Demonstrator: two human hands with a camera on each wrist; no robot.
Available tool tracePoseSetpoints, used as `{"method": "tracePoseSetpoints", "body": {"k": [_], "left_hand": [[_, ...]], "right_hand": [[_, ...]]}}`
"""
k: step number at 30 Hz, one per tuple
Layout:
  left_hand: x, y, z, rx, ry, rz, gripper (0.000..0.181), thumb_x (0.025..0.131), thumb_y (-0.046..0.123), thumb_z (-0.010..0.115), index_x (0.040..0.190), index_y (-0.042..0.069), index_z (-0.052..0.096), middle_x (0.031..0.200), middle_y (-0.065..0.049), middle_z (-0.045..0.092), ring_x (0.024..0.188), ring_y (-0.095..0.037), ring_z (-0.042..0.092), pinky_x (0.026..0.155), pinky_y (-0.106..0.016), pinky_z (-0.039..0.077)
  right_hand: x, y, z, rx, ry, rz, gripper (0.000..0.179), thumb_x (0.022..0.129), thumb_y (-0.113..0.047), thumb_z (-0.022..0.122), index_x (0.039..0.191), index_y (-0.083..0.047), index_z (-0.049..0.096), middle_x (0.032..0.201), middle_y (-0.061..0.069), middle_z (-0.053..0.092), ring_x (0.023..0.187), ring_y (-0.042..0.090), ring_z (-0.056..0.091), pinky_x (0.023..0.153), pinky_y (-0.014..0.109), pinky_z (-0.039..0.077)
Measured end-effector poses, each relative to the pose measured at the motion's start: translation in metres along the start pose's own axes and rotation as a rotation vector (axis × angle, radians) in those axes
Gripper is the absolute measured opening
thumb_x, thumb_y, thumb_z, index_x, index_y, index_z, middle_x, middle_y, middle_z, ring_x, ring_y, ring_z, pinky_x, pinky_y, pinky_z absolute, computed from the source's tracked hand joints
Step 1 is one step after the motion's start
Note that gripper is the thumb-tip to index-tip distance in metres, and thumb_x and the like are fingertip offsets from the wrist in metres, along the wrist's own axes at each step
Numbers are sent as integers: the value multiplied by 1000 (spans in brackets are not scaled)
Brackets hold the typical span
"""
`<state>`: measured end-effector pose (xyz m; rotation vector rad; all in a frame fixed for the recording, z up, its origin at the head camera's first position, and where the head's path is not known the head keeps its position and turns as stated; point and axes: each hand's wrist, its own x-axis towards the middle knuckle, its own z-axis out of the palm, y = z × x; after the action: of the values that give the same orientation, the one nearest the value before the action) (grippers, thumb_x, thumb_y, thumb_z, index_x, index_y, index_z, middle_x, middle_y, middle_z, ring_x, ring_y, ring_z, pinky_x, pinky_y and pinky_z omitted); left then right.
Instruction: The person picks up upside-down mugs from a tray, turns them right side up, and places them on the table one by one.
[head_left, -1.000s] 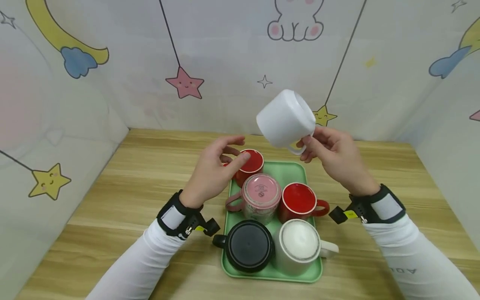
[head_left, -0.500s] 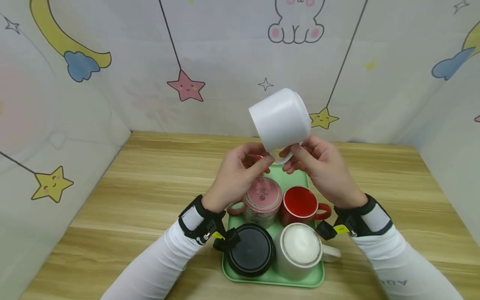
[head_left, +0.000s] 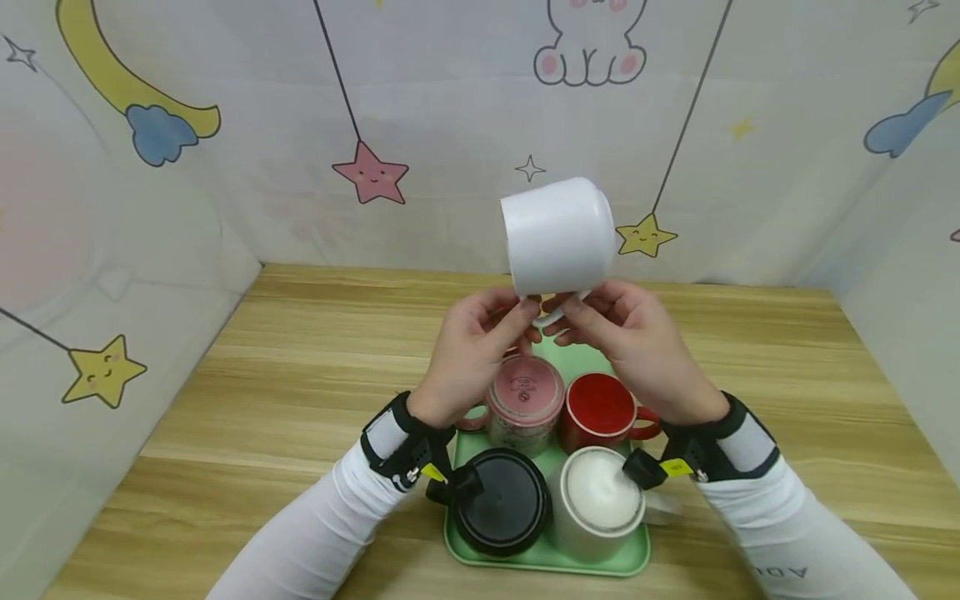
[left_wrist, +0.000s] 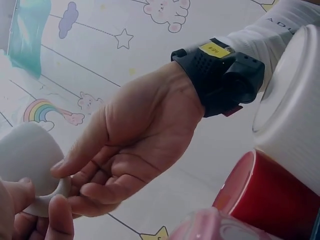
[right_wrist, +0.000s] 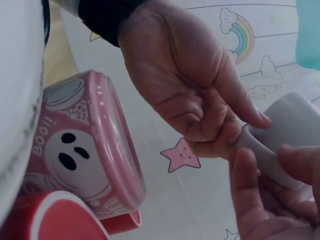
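Note:
A white mug is held up above the tray, lying on its side with its mouth to the left and its handle below. My right hand pinches the handle at its base end. Close by, my left hand pinches the mug low at the rim end, beside the handle. Both thumbs face the mug in the wrist views, where the left hand and right hand nearly meet at the handle. Under the hands is a light green tray bearing several mugs.
On the tray stand an upside-down pink mug, a red mug, a black mug and an upside-down off-white mug. Another red mug behind is mostly hidden by my left hand. A patterned wall rises behind the wooden table.
My left hand has come in from the left and taken hold of the white mug. The mug has tipped closer to level and shifted slightly left, with the right hand still on its handle.

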<state>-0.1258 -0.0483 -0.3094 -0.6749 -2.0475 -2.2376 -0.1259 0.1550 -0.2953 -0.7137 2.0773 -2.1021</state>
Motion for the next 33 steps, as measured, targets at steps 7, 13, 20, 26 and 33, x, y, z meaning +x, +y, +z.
{"method": "tracePoseSetpoints", "body": {"k": [7,13,20,26,33], "left_hand": [[0,2,-1,-69,-48,57,21,99,5,59,112,-11,60,93,-17,63,79,-23,63,72,-39,56],[0,5,-2,-49,-81,150,14,99,4,59,100,-10,61,82,-15,61,74,-23,59,66,-34,54],[5,7,-16,8,-25,204,15,100,8,59,99,-6,63,78,-13,61,69,-22,57,61,-29,49],[12,8,-41,85,70,238,13,99,7,60,98,-5,64,79,-12,61,69,-24,57,59,-28,50],[16,1,-69,134,164,204,20,101,13,59,99,-7,61,80,-16,58,66,-24,53,56,-25,45]], "right_hand": [[-1,1,-2,-61,-28,53,36,101,-18,59,132,-1,52,118,20,61,104,35,62,86,43,54],[0,6,-5,-66,-70,49,36,102,-16,58,135,-6,51,124,16,61,104,35,63,87,45,53],[-4,2,-15,-172,-54,54,37,102,-21,57,137,-8,55,129,9,59,105,29,65,88,42,54],[-12,-2,-35,-315,11,23,36,103,-22,56,136,-8,56,127,7,61,104,26,66,86,35,54],[-24,1,-58,-544,76,40,36,101,-24,60,135,-13,57,124,3,62,104,15,65,85,24,53]]}}
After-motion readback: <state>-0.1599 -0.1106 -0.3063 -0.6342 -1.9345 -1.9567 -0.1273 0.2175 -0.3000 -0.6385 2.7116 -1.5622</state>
